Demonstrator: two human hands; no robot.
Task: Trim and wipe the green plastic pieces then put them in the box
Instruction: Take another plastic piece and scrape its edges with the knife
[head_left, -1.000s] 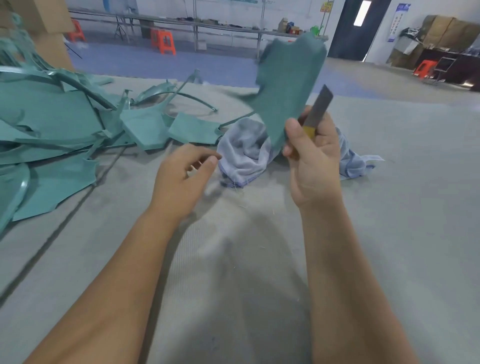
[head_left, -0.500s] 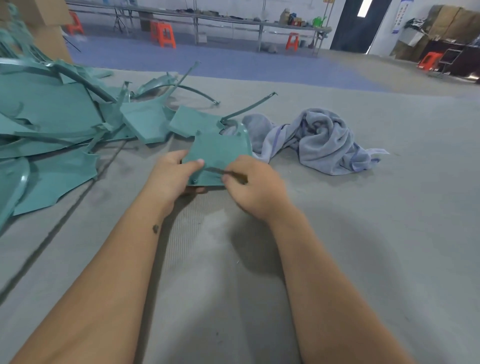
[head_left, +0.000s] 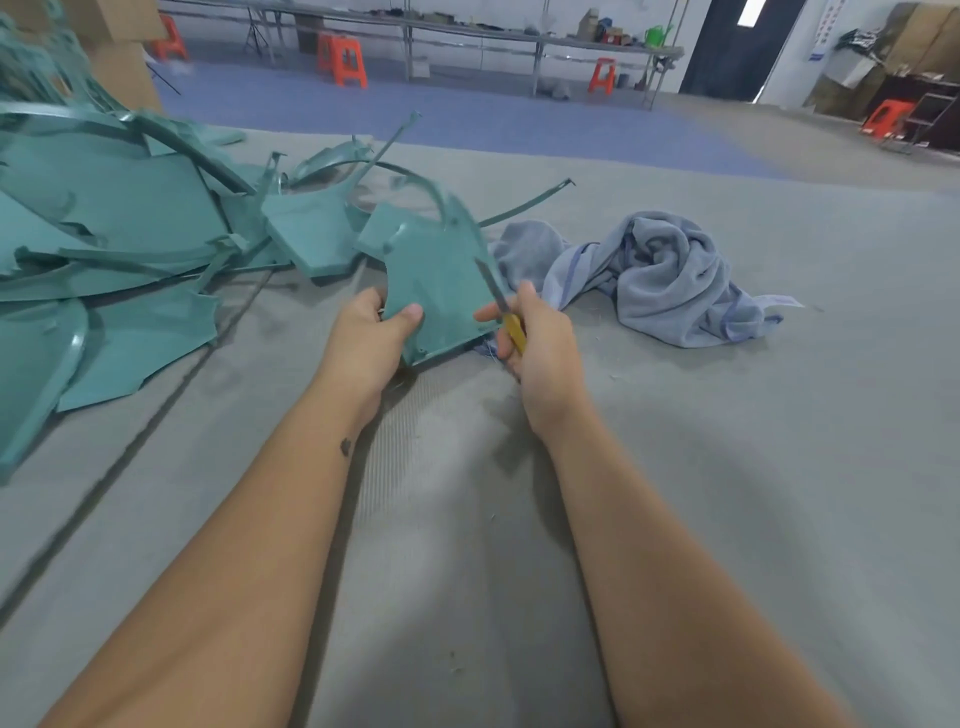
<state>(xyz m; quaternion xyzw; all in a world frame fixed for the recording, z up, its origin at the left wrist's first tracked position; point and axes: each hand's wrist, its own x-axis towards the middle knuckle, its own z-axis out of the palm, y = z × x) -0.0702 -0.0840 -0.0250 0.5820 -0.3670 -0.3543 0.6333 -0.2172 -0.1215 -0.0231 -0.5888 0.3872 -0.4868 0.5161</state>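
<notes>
Green plastic piece (head_left: 441, 280) under work is held tilted above the grey felt-covered surface (head_left: 675, 467), near its middle, just clear of the covering at its lower corner. Left hand (head_left: 371, 338) grips the piece's lower left edge, thumb on the face and fingers behind, evidently to steady it against the cut. Right hand (head_left: 540, 343) is closed round the yellow handle of a utility knife (head_left: 501, 304), blade laid along the piece's right edge; this placement suits shaving flash off that edge, so trimming appears to be the step in hand.

Untrimmed green pieces (head_left: 130, 234) lie heaped toward the left edge of the surface, within the left hand's reach. Grey-blue cloth (head_left: 660, 275) lies bunched just right of the held piece, presumably ready for wiping. Cardboard box (head_left: 119, 57) stands at the far left corner; whether it is the receiving box cannot be told.
</notes>
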